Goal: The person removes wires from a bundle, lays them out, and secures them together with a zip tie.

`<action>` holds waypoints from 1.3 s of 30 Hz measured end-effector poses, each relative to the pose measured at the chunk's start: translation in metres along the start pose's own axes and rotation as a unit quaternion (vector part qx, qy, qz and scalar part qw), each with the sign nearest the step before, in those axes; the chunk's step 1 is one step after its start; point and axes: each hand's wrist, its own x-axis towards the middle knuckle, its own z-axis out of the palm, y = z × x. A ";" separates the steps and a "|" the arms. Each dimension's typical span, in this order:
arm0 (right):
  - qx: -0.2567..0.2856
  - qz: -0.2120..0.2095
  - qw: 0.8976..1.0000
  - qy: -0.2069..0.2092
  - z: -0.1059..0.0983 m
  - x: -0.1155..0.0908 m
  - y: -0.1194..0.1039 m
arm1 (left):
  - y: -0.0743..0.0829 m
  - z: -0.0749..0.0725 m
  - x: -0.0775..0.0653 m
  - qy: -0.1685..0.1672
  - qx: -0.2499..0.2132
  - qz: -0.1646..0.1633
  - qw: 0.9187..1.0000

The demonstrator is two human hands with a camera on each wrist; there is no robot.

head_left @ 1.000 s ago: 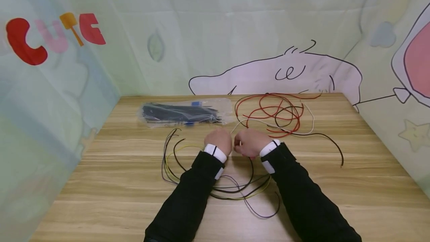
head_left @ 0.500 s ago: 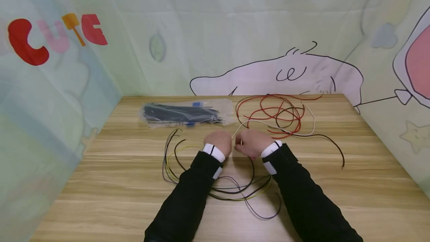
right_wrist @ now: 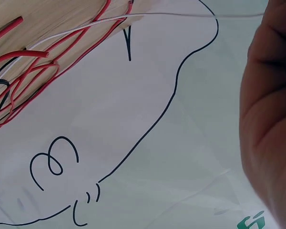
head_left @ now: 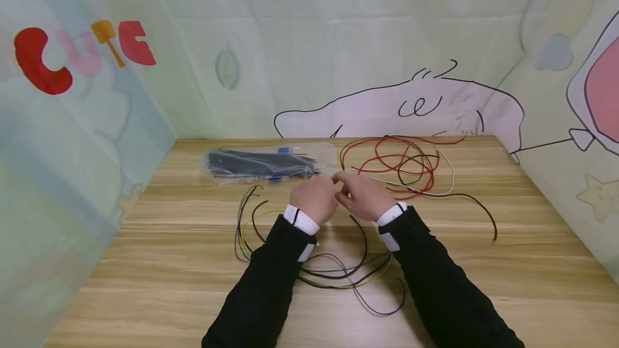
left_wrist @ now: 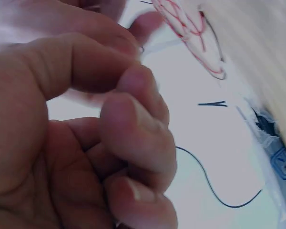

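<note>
A thin white wire (head_left: 447, 162) runs from the right-hand pile up to both hands. My left hand (head_left: 314, 199) has its fingers curled and pinches the wire between thumb and forefinger, palm towards the camera in the left wrist view. Bent fingers of my right hand (head_left: 366, 197) meet the left fingertips and pinch the wire there too; their exact contact is hidden. From the right wrist view, the white wire (right_wrist: 176, 14) stretches across to the right hand (right_wrist: 271, 109) at the frame edge. Black, yellow and purple wires (head_left: 333, 286) lie looped beneath the forearms.
A clear plastic bag (head_left: 261, 162) of black strips lies at the back left. Tangled red wires (head_left: 406, 165) sit at the back right, with a black wire (head_left: 476, 203) curving out. A printed cloth backdrop (head_left: 338, 58) stands behind the wooden table (head_left: 522, 283).
Both hands have risen slightly, and the right fingers have moved up to the left fingertips. The wire's stretch near the hands has shifted with them. Bag and loops stay put.
</note>
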 end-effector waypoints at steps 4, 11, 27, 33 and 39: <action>-0.010 -0.013 1.000 0.005 0.001 0.002 0.000 | 0.002 -0.005 -0.005 0.015 -0.010 0.009 1.000; -0.005 -0.018 1.000 -0.003 -0.002 0.002 -0.002 | 0.000 -0.007 -0.006 0.047 -0.023 0.004 0.999; 0.010 -0.019 0.994 0.103 -0.007 0.001 -0.006 | 0.002 -0.015 -0.005 0.148 -0.086 0.012 0.985; 0.012 -0.005 0.995 0.103 -0.008 0.000 -0.005 | 0.001 -0.019 -0.006 0.243 -0.149 0.023 0.958; 0.018 0.015 0.996 0.089 -0.008 0.000 -0.003 | -0.003 -0.025 -0.008 0.307 -0.343 0.069 0.885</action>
